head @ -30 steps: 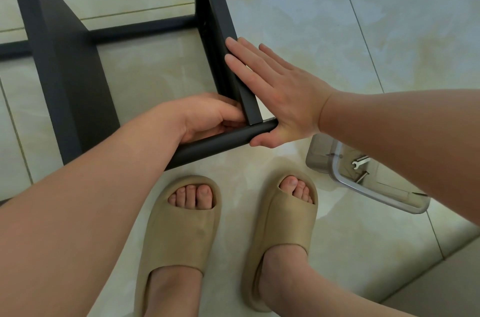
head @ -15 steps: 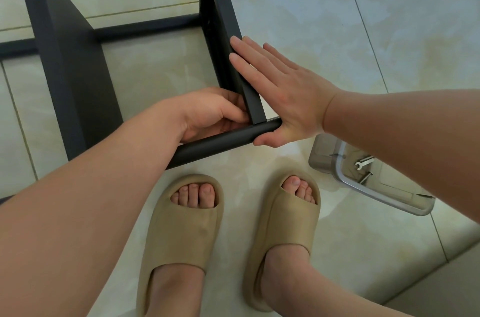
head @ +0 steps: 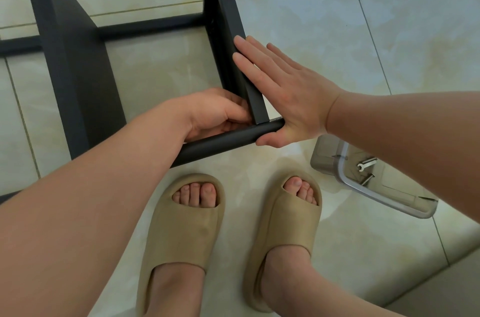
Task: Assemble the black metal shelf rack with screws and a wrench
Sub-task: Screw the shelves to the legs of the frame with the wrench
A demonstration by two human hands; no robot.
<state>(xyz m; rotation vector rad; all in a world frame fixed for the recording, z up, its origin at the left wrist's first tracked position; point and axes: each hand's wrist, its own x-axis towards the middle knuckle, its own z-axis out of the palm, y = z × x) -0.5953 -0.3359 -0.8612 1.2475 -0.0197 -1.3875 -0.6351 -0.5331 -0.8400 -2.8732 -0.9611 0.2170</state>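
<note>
Black rack (head: 78,83) stood on tiled floor (head: 337,31), just ahead of tan slippers (head: 181,233). Left hand (head: 215,114) was at rack's near corner, inside frame, where post (head: 226,5) met round bar (head: 220,142); fingers (head: 240,109) curled against post, whether they held anything could not be told. Right hand (head: 291,98) lay flat on outer face of same post, fingers (head: 249,62) straight and together, heel of palm over bar's end. Clear tray (head: 345,181) sat right of rack, near but apart; small wrench (head: 366,164) and screw (head: 367,179) lay inside it
</note>
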